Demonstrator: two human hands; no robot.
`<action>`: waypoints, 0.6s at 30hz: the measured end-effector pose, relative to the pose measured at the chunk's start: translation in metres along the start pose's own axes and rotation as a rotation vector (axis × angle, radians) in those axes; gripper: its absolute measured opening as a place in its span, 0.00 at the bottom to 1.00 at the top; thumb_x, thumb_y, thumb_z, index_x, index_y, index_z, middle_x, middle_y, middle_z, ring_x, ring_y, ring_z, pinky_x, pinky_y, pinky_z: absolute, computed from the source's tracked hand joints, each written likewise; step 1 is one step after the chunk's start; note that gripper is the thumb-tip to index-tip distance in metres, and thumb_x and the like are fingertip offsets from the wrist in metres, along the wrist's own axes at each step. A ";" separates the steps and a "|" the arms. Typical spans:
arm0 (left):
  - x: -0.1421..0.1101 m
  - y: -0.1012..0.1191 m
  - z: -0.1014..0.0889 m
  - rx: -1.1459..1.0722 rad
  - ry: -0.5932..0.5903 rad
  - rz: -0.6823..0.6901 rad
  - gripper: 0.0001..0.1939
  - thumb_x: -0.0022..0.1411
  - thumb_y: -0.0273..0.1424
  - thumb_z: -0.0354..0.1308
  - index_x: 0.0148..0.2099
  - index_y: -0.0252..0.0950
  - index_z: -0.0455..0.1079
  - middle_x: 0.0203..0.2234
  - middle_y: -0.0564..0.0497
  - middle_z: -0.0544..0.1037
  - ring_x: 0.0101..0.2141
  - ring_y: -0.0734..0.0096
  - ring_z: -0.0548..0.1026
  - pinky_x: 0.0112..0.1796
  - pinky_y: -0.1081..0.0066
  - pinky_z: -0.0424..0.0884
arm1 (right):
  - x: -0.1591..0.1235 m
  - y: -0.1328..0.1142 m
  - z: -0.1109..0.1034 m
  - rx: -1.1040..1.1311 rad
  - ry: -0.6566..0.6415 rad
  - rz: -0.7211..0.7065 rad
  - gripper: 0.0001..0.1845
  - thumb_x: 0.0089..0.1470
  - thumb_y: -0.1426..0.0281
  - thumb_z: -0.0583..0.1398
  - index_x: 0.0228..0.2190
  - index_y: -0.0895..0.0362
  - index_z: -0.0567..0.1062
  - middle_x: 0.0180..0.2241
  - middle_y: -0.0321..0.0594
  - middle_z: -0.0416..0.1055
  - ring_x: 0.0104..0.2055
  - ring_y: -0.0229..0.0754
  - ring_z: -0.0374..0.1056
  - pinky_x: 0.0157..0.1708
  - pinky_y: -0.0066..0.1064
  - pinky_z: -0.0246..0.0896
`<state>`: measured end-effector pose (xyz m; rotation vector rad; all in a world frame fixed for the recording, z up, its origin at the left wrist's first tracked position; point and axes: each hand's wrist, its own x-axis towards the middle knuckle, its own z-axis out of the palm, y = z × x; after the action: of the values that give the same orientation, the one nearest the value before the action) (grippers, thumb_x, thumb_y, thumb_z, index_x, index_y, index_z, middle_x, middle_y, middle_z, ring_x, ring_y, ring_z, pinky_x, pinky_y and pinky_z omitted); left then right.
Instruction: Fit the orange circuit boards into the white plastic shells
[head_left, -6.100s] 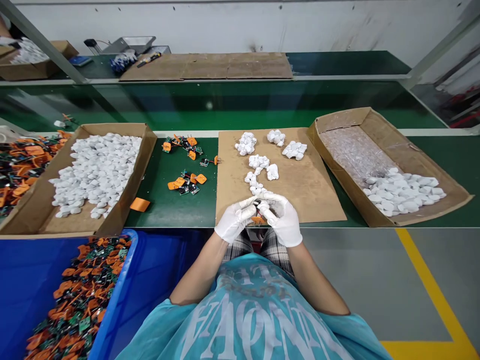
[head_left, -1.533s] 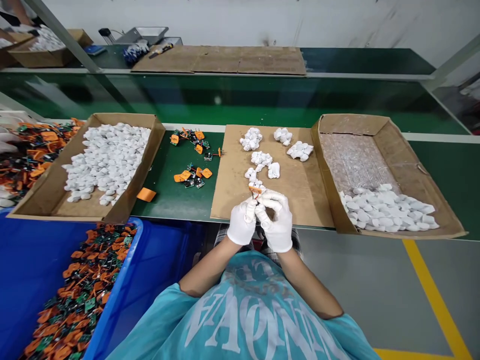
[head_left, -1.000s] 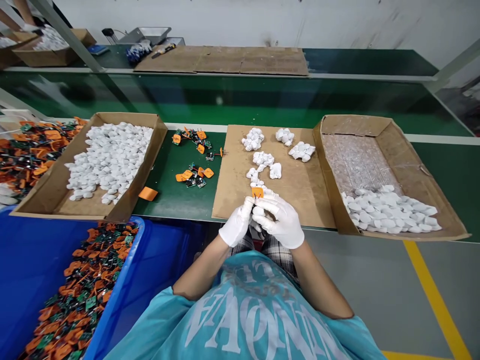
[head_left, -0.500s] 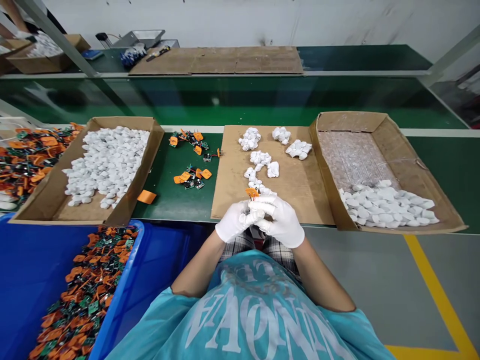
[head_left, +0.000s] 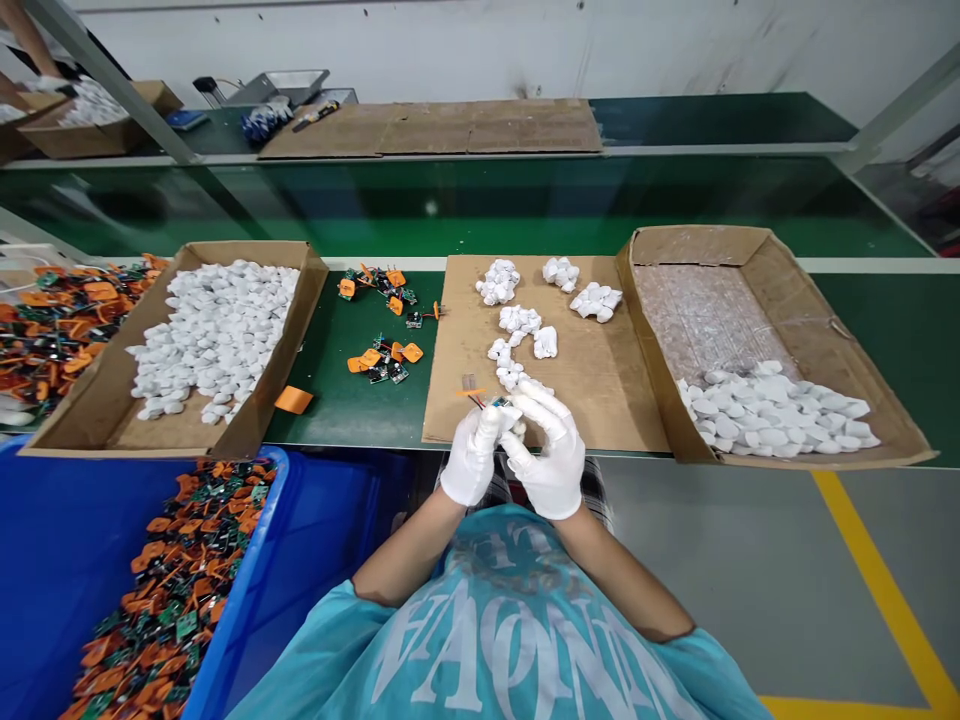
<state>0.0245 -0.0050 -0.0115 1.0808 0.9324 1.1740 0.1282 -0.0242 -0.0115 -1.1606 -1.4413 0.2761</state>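
In white gloves, both my hands meet over the front edge of the cardboard sheet (head_left: 592,390). My left hand (head_left: 472,458) is closed on a small circuit board (head_left: 498,402), its wires leading to an orange tab (head_left: 471,392) that sticks out to the left. The fingers of my right hand (head_left: 553,455) curl around a small white shell (head_left: 511,416) against the board; gloves hide part of it. Just beyond my fingers lie small white pieces (head_left: 511,374), and more white clusters (head_left: 498,282) sit farther back on the sheet.
Left stands a carton of white pieces (head_left: 225,330); right, a carton partly filled with white pieces (head_left: 772,415). Circuit boards with orange tabs (head_left: 386,358) lie on the green table, more in a blue bin (head_left: 259,560). A person's arm (head_left: 34,40) shows at far left.
My hands have turned more upright and my right fingers have spread apart somewhat. The orange tab has swung left, and the board and white shell now show between my fingertips.
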 end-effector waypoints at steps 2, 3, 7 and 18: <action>-0.001 0.003 0.000 0.023 0.006 0.024 0.28 0.60 0.55 0.49 0.27 0.35 0.68 0.23 0.49 0.72 0.25 0.70 0.70 0.32 0.68 0.69 | 0.002 -0.003 -0.001 0.015 0.001 0.012 0.19 0.54 0.69 0.63 0.48 0.52 0.70 0.48 0.44 0.73 0.55 0.50 0.68 0.57 0.48 0.64; -0.001 0.005 0.000 0.052 0.007 0.045 0.27 0.60 0.55 0.49 0.29 0.35 0.69 0.24 0.49 0.73 0.26 0.69 0.70 0.32 0.68 0.69 | 0.002 -0.004 -0.001 0.015 -0.003 0.011 0.19 0.54 0.69 0.63 0.48 0.52 0.70 0.48 0.44 0.74 0.55 0.50 0.68 0.57 0.48 0.64; 0.003 0.013 -0.004 0.317 0.018 0.186 0.26 0.60 0.54 0.50 0.37 0.36 0.73 0.31 0.45 0.78 0.35 0.61 0.76 0.41 0.64 0.71 | 0.006 -0.005 -0.003 -0.049 -0.022 -0.091 0.19 0.54 0.72 0.62 0.48 0.50 0.70 0.51 0.45 0.70 0.55 0.49 0.68 0.54 0.47 0.66; 0.010 0.021 -0.016 0.512 -0.088 0.177 0.28 0.60 0.55 0.47 0.29 0.37 0.72 0.25 0.46 0.77 0.30 0.62 0.75 0.36 0.66 0.70 | 0.015 -0.006 -0.013 -0.033 -0.159 -0.137 0.18 0.52 0.73 0.62 0.45 0.50 0.70 0.44 0.42 0.71 0.48 0.48 0.69 0.51 0.48 0.66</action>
<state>0.0059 0.0080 0.0048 1.6398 1.1162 1.0421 0.1391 -0.0218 0.0058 -1.0795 -1.6629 0.2542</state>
